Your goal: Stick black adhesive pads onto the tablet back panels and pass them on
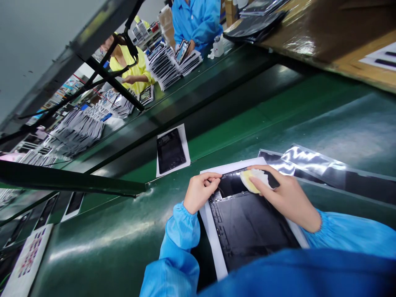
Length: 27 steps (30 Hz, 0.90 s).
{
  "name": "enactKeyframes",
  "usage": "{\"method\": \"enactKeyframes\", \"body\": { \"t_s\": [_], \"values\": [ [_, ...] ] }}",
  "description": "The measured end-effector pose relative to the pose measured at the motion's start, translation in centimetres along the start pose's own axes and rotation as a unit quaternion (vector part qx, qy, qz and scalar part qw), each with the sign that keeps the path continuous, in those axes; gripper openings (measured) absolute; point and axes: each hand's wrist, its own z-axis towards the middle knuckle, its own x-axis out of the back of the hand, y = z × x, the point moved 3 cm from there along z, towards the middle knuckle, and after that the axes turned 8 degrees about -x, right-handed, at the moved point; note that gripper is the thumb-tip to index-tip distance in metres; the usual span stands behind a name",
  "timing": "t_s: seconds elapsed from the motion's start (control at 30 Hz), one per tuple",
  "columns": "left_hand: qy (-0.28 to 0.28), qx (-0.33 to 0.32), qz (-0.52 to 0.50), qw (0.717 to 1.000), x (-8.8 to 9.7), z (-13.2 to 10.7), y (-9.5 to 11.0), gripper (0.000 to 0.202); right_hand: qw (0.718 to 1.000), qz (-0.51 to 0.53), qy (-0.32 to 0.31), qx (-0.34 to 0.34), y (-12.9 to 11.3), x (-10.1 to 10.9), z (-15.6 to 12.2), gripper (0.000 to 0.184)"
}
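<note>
A black tablet panel (pixel 247 225) lies on a white sheet (pixel 213 243) on the green bench right in front of me. My left hand (pixel 199 192) pinches the panel's upper left corner, fingers closed on its edge. My right hand (pixel 286 196) presses a yellowish-white wiping pad (pixel 252 179) onto the panel's top edge, fingers closed over the pad. Both my sleeves are light blue.
A silvery foil bag (pixel 312 163) lies to the right of the panel. Another black panel on white paper (pixel 171 150) rests on the dark conveyor belt. Across the belt, two other workers sit behind stacks of panels (pixel 167 66). A printed sheet (pixel 29 255) sits at the lower left.
</note>
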Motion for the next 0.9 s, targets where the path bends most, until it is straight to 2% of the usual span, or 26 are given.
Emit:
{"method": "enactKeyframes", "body": {
  "t_s": [0.13,0.63,0.9],
  "values": [
    [-0.006,-0.003,0.001,1.000,-0.02,-0.02,-0.09,0.027,0.996,-0.062,0.033,0.050,-0.31,0.08,-0.15,0.026],
    [-0.006,0.004,-0.015,1.000,-0.03,0.02,-0.30,0.027,0.993,-0.091,0.037,0.063,-0.43,-0.02,-0.17,0.027],
    [-0.010,-0.004,0.021,1.000,-0.05,0.04,-0.17,0.023,0.984,-0.126,0.052,0.117,-0.59,-0.29,-0.40,0.026]
  ]
}}
